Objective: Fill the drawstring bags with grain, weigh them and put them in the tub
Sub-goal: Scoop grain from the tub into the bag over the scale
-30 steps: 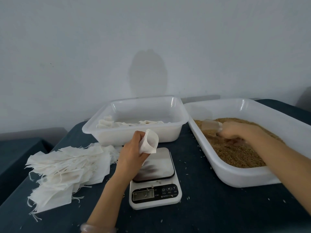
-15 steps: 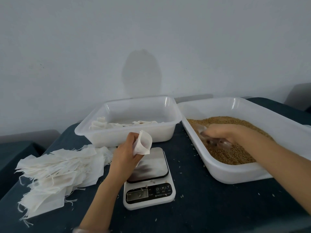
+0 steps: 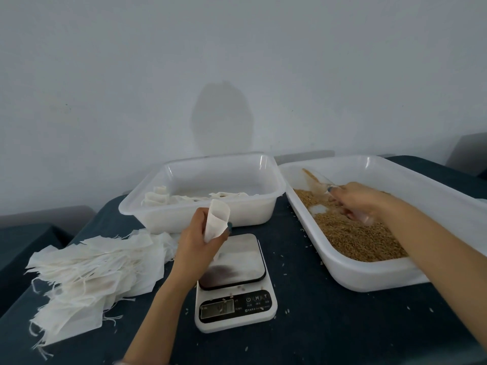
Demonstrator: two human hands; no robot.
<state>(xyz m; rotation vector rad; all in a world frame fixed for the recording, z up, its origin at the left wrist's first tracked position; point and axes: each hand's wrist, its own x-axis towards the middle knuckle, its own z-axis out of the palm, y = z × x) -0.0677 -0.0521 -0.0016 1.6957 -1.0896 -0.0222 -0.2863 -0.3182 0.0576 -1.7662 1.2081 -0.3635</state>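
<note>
Grain-laden scoop [image 3: 319, 183] now raised from tray [image 3: 369, 281], right hand [image 3: 354, 200] gripping; left hand [image 3: 196, 245] clasping bag [image 3: 216, 222]; bags [image 3: 163, 199] in tub [image 3: 200, 219].

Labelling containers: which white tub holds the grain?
The larger tub on the right, brown grain inside; the smaller tub behind the scale holds only white bags.

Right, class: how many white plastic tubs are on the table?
2. The smaller tub stands behind the scale with bags inside; the larger tub, at the right, holds the grain. None seems hidden.
</note>
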